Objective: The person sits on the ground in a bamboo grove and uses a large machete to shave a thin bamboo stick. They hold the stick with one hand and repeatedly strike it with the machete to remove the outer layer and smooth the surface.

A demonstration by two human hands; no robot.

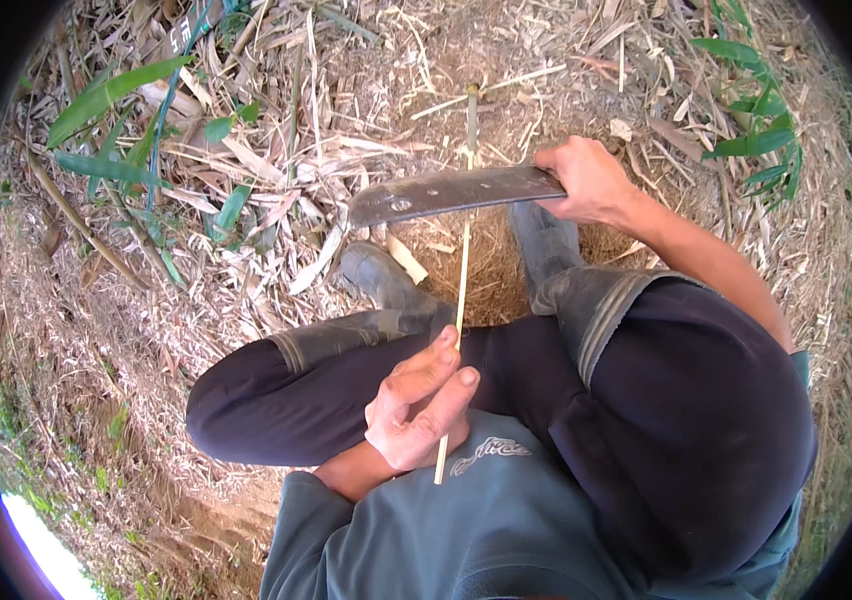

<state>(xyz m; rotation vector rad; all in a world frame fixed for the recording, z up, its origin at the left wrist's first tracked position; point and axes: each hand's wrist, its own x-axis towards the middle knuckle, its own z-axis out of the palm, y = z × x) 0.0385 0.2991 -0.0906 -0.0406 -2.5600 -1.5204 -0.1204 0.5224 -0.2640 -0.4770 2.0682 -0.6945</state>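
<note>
My left hand (421, 405) is closed on a thin pale stick (464, 270), with the thumb and fingers pinching it close to my shirt. The stick runs away from me, between my boots. In my right hand (586, 180) is a long dark machete (446, 195), gripped at its right end; the fingers hide the handle. Its blade has a few holes and points left, crossing over the stick. Beyond the blade stands a thicker greenish-brown piece (472, 115) in line with the stick; I cannot tell whether the two are joined.
Dry leaves and pale shavings (346, 130) cover the ground. My rubber boots (386, 275) are planted on both sides of the stick, knees bent outward. Green leaves (111, 100) grow at the far left, and a leafy sprig (761, 130) at the far right.
</note>
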